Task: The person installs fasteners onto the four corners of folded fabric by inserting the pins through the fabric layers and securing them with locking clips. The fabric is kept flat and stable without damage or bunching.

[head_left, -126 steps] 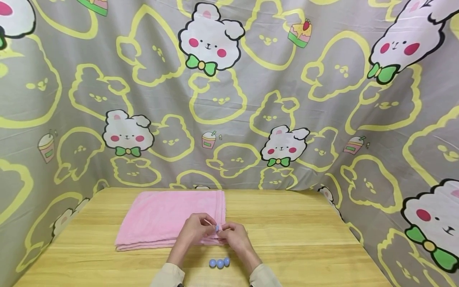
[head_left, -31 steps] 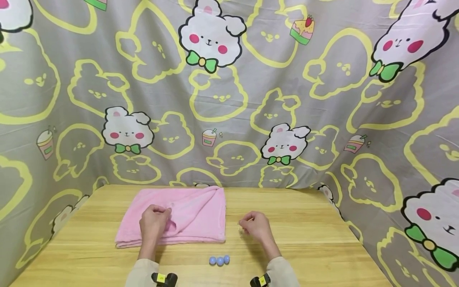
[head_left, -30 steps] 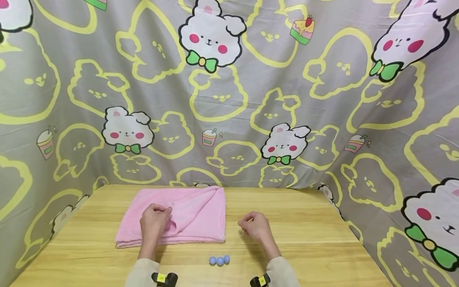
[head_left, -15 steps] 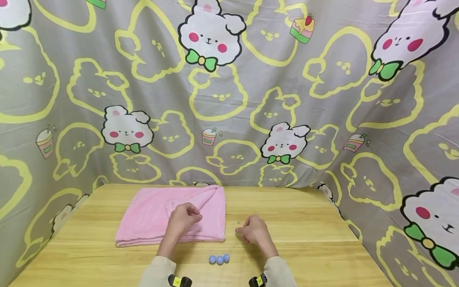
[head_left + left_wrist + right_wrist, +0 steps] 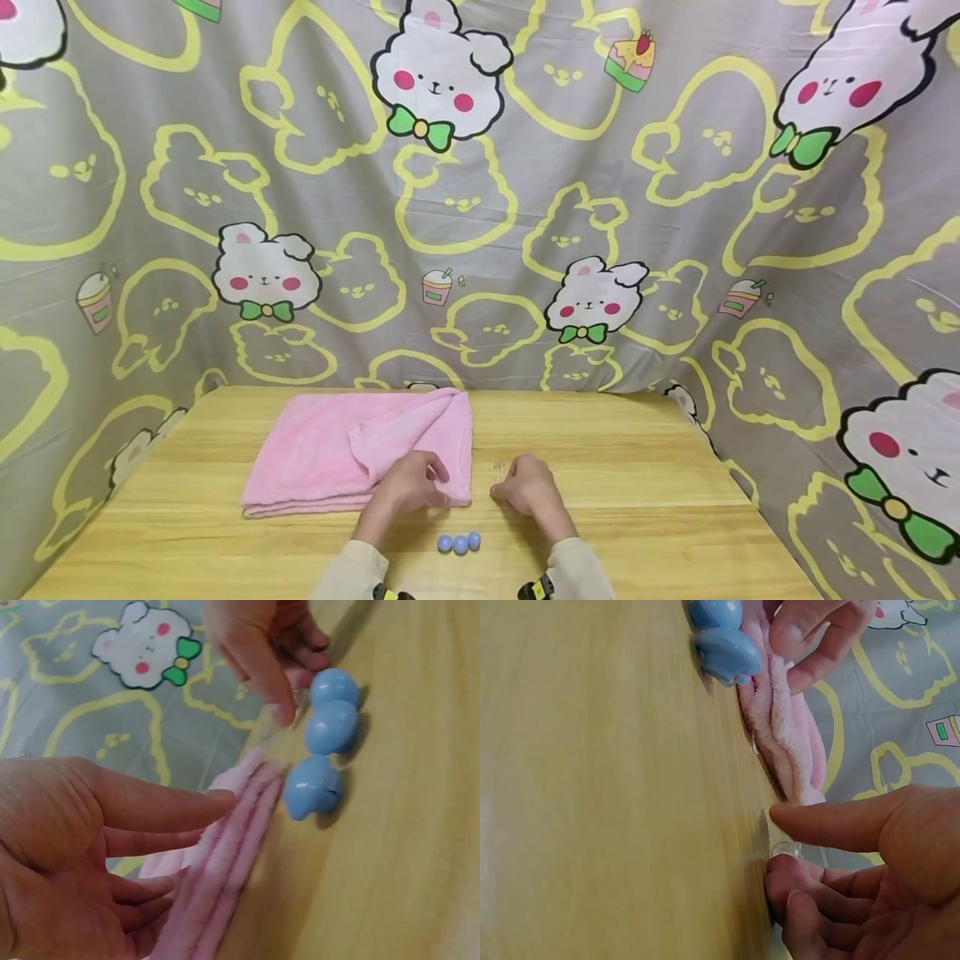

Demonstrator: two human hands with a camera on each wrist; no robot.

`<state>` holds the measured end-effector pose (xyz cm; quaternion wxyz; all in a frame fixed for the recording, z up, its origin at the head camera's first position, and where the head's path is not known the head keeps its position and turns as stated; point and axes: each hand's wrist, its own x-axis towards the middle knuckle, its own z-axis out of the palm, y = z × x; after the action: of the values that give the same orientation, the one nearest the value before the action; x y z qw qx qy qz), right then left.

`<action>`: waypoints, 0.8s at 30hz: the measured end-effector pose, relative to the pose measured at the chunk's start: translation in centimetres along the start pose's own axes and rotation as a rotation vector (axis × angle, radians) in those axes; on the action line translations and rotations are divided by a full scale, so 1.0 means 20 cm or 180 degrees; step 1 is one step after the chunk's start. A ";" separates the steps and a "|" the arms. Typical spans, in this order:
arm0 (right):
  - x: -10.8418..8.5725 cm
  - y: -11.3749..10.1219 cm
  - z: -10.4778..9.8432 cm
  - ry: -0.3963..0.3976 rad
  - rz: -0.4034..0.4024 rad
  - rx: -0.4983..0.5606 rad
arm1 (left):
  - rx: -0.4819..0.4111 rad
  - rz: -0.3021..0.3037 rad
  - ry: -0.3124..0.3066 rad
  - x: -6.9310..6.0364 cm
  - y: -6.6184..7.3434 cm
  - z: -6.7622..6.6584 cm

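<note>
Wood-grain tabletop [image 5: 615, 475] presumably holds glossy, rounded blue pieces [image 5: 460, 545] handy. Fingers parted, my left hand [image 5: 412, 483] and right hand [image 5: 530, 486] hover.

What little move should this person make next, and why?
I'd guess the left hand should pinch the near right corner of the pink cloth: the top layer is folded back, exposing the layers below; that hand's thumb and fingers are parted there; and clear pin-like pieces are beside the right hand.

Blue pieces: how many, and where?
3, in a row on the table, nearer the camera than the cloth: left piece, middle piece, right piece in the head view. Others may be hidden.
</note>
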<state>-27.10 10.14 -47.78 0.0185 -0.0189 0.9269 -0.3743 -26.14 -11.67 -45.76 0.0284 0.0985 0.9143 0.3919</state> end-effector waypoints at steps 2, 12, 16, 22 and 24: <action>0.00 0.00 0.00 0.0037 -0.0065 -0.0038 | -0.0014 0.0004 -0.0011 0.00 0.00 0.01; 0.00 0.00 -0.01 -0.0014 -0.0167 -0.0166 | -0.0107 0.0088 0.0196 0.01 -0.03 0.03; -0.01 -0.01 -0.02 0.0001 -0.0314 -0.0056 | -0.0159 0.0043 0.0559 0.02 -0.04 0.03; -0.03 -0.08 0.02 -0.0093 -0.0515 0.0618 | -0.0348 -0.0078 0.0874 0.03 -0.05 0.00; -0.03 -0.10 0.04 -0.0163 -0.0550 0.0864 | -0.0372 -0.0088 0.0884 0.03 -0.05 -0.01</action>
<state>-26.33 8.19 -46.85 0.0123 -0.1054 0.8620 -0.4957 -26.92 -12.34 -46.26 -0.0872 0.0289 0.8863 0.4539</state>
